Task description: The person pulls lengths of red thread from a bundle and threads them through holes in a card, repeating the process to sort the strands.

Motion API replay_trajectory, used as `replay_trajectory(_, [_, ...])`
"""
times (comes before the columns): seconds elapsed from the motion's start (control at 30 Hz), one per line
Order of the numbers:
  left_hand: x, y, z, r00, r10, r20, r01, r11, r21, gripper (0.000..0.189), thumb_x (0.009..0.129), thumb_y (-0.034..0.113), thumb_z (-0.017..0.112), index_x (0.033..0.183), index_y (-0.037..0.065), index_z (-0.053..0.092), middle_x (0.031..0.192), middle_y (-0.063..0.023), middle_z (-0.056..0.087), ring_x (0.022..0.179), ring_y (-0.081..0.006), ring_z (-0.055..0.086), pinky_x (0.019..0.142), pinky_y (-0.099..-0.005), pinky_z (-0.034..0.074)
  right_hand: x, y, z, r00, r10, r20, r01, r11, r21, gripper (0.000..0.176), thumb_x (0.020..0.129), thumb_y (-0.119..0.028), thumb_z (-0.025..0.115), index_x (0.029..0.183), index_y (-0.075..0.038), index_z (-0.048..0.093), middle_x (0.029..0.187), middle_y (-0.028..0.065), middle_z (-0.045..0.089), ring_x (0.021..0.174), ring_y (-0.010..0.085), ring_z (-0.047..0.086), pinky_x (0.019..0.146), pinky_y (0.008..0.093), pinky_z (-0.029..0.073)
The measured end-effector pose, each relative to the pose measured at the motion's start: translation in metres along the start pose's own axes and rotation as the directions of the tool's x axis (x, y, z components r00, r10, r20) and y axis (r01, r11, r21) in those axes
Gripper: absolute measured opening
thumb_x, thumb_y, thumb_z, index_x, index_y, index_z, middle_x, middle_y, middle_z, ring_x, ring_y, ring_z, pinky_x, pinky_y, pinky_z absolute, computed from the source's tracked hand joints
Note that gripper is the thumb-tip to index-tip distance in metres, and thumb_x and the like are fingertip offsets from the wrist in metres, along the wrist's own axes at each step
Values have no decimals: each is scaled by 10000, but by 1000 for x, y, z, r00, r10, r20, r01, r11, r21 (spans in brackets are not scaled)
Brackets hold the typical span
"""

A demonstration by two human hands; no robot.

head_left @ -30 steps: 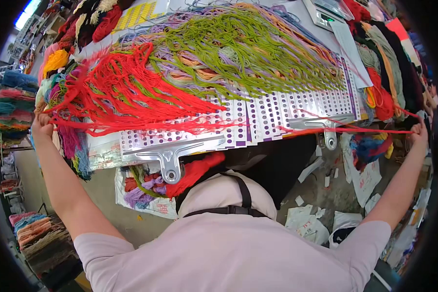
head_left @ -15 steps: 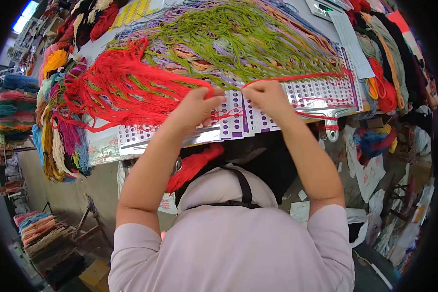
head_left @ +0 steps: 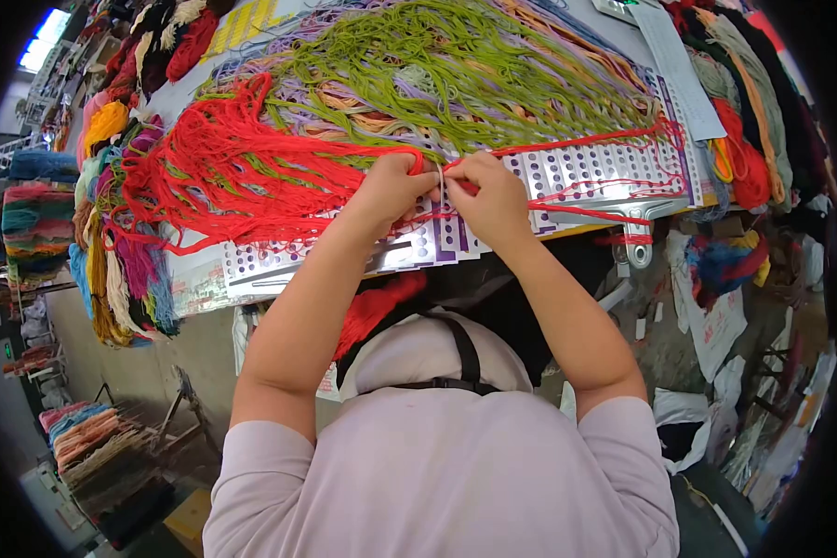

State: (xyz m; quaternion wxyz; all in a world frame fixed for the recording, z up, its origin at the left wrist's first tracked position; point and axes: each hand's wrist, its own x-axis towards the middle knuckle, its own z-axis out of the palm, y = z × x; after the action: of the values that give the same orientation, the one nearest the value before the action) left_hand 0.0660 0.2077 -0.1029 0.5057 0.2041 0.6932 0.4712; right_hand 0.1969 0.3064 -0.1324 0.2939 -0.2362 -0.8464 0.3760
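Note:
A thick hank of red yarn spreads over the left part of the worktable. My left hand is closed on the gathered end of it, with red strands looped over the fingers. Close beside it, my right hand pinches red yarn between thumb and fingertips; strands run from there to the right. Both sets of fingertips nearly meet above white cards with rows of punched holes along the table's front edge. Behind the hands lie long green strands mixed with lilac and orange ones.
A metal clamp sits at the front edge, right of my hands. Multicoloured hanks hang off the left side, and more yarn hangs at the right. A long white paper strip lies at the right end.
My right hand has moved left, toward my left hand, so the fingertips are now almost together. My left hand has shifted slightly to the right, still holding the red yarn.

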Motion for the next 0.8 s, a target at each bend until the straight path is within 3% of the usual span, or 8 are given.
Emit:
replay_trajectory(0.17, [3,-5,2,999,9,-44,-7,999,45,87,824,103,596,812,18,581,677,-44,584,442,-65,429,384,-222,299,-5,0,-6,997,36,69,-42,995,94,117,728,-108,658,831,-82,706,816,53,627,639,222,609,582,321,480])
replay_trajectory(0.27, [2,-3,-5,975,119,-185,-72,968,242,126,760,123,627,784,0,612,659,-47,602,476,-106,502,433,-256,399,-2,-6,-12,988,118,97,-130,984,120,148,735,-94,634,870,-59,682,827,85,611,691,243,615,620,344,497])
replay_trajectory(0.33, [-1,-1,-36,793,479,-377,-218,800,559,169,736,151,634,804,-3,615,702,-58,615,582,-101,546,522,-248,446,-1,-6,-12,998,38,55,-38,999,-12,135,744,-90,623,866,-57,669,850,85,596,698,254,609,619,358,497])
replay_trajectory(0.4, [-16,9,-64,820,301,-487,-264,953,147,147,797,133,550,849,3,593,700,-52,584,588,-143,522,549,-275,438,-1,-9,-14,999,-44,24,47,989,-143,123,752,-85,611,862,-54,656,874,86,581,704,265,602,617,372,497])
replay_trajectory(0.43, [-16,1,-84,844,338,-416,-421,898,-125,131,837,112,484,867,20,573,684,-37,555,599,-177,521,589,-306,446,0,-14,-19,995,-9,98,37,958,-285,122,744,-80,631,861,-48,645,891,88,573,736,265,596,632,375,495])
replay_trajectory(0.5, [-27,8,-89,902,83,-423,-352,709,-611,126,868,118,459,882,39,556,692,-46,563,638,-202,540,661,-333,466,1,-14,-22,986,32,163,40,906,-421,129,735,-74,651,860,-43,634,907,90,564,768,266,589,648,379,492])
replay_trajectory(0.67, [-30,2,-69,976,217,11,-108,529,-842,179,899,195,500,928,24,547,836,-107,615,722,-217,591,678,-342,487,13,-8,-24,928,-371,41,358,854,-378,94,754,-76,642,813,-47,575,852,91,564,797,273,556,673,367,461])
replay_trajectory(0.8, [-16,7,-36,959,240,149,-89,757,-647,133,883,130,556,945,20,519,872,-144,635,640,-213,634,573,-303,513,15,-6,-24,970,-213,119,227,966,-124,188,750,-70,612,929,-57,557,802,77,565,708,276,547,653,394,450])
